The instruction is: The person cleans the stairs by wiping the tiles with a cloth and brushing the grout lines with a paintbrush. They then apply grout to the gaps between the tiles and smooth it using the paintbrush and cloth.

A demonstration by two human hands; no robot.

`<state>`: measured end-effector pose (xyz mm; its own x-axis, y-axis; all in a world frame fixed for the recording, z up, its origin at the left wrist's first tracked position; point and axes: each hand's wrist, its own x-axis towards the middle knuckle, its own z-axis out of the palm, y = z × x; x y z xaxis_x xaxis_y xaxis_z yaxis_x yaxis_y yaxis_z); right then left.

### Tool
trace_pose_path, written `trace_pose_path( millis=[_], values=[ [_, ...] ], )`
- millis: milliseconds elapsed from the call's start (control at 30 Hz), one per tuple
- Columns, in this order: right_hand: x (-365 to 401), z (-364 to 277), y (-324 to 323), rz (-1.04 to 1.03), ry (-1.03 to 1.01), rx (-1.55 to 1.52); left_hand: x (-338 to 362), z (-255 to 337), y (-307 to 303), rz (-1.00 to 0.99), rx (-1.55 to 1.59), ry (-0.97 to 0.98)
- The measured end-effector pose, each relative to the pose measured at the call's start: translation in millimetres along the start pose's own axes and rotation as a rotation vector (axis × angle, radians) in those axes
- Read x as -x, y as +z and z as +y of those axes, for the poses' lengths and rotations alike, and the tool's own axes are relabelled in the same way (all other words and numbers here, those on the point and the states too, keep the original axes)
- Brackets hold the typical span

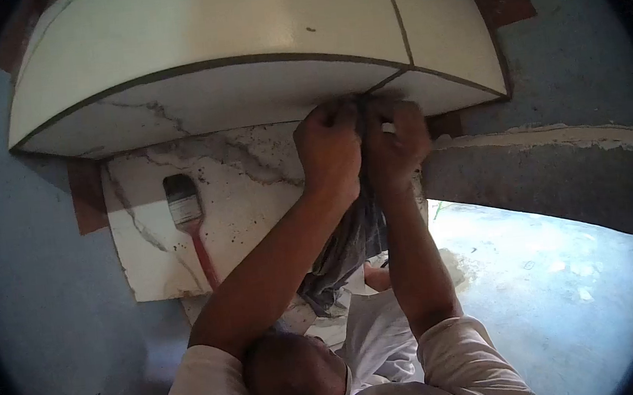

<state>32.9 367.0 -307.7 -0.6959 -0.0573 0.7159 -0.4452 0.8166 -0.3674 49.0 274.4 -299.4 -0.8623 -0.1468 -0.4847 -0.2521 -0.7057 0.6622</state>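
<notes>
- Our left hand (328,155) and right hand (398,145) are side by side, fingers curled; whether they clamp anything we cannot tell.
- The dark grey cloth (351,236) drapes from between them, long axis running back toward us, neither hand clearly nearer.
- Just beyond our fingertips, a dark joint (385,81) splits the marbled tile edge (232,92).
- Left of them, a red-handled paintbrush (186,209) lies on a speckled slab (247,218).
- Well right: bright floor (540,253).

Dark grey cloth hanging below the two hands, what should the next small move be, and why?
Perhaps wipe the dark grey cloth lightly along the short dark joint in the white, grey-veined tile face: the left hand and right hand are close together at its lower end, and the tile looks darkened there, though smudge or shadow is hard to tell.
</notes>
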Motion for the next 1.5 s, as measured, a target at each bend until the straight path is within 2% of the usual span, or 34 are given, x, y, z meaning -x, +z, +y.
trace_pose_path(
  millis=[67, 133, 267, 333, 367, 400, 433, 500, 567, 633, 700, 733, 800, 900, 1033, 1133, 1200, 1233, 1300, 1367, 1433, 1500],
  values=[
    [1.2, -3.2, -5.5, -0.003, 0.028, 0.004, 8.5, 9.4, 1.4, -0.029, -0.009, -0.037],
    [0.3, -5.9, 0.9, 0.117, 0.042, 0.003, 3.2, 8.4, -1.8, -0.071, -0.017, -0.049],
    [43.4, 22.9, 31.3, 0.102, -0.024, 0.010, -29.2, -18.2, -27.3, 0.026, -0.178, -0.177],
    [56.5, 33.6, 42.3, -0.078, 0.029, -0.046, -29.4, -29.2, -34.2, 0.059, -0.227, -0.238],
    [53.9, 37.7, 46.6, -0.072, 0.018, -0.052, -29.9, -32.0, -34.9, 0.023, -0.297, -0.111],
    [59.9, 34.9, 40.3, -0.154, 0.075, -0.035, -19.0, -38.9, -40.2, -0.011, -0.377, -0.014],
    [58.2, 33.6, 38.6, -0.220, 0.113, -0.024, -11.6, -42.1, -43.3, -0.014, -0.377, -0.008],
    [53.1, 29.4, 37.6, -0.216, 0.111, -0.031, -2.2, -44.3, -47.8, -0.088, -0.677, 0.121],
    [53.6, 27.2, 35.8, -0.214, 0.110, -0.035, -3.8, -55.6, -43.1, -0.059, -0.661, 0.136],
    [48.3, 27.2, 32.8, -0.178, 0.015, -0.085, -2.7, -49.9, -33.5, -0.038, -0.638, 0.155],
    [39.9, 27.5, 27.7, -0.146, -0.025, -0.073, -2.1, -43.9, -25.2, -0.109, -0.413, -0.035],
    [37.0, 25.1, 24.2, -0.135, -0.047, -0.065, 2.8, -42.6, -22.6, -0.113, -0.409, -0.030],
    [21.3, 21.8, 15.5, -0.096, -0.078, -0.059, 11.1, -40.1, -13.9, -0.163, -0.291, 0.116],
    [-8.5, 1.6, -11.8, -0.065, -0.073, -0.054, 23.8, -26.2, 2.9, -0.223, -0.168, 0.102],
    [-36.4, -9.6, -33.1, 0.001, -0.035, -0.101, 45.9, 5.7, 26.0, -0.243, -0.208, 0.120],
    [-49.8, -10.1, -43.7, 0.052, -0.072, -0.014, 61.4, 18.0, 37.2, -0.314, -0.430, 0.395],
    [-60.2, 10.3, -61.0, 0.168, 0.023, 0.223, 60.0, 11.1, 47.5, -0.418, -0.428, 0.780],
    [-63.6, 12.9, -66.4, 0.158, 0.024, 0.220, 61.1, 13.1, 55.2, -0.485, -0.401, 1.041],
    [-66.6, 11.3, -76.9, 0.303, 0.065, -0.262, 67.5, 12.6, 58.1, -0.532, -0.411, 1.012],
    [-43.4, 2.8, -77.8, 0.368, 0.113, -0.167, 70.8, 11.1, 50.9, -0.595, -0.421, 1.003],
    [-14.6, 4.2, -64.1, 0.436, 0.159, -0.070, 67.3, -6.1, 19.9, -0.646, -0.474, 0.788],
    [20.6, 13.2, -41.5, 0.373, 0.269, -0.363, 61.0, -26.0, -8.9, -0.449, -0.771, 0.812]
  ],
)
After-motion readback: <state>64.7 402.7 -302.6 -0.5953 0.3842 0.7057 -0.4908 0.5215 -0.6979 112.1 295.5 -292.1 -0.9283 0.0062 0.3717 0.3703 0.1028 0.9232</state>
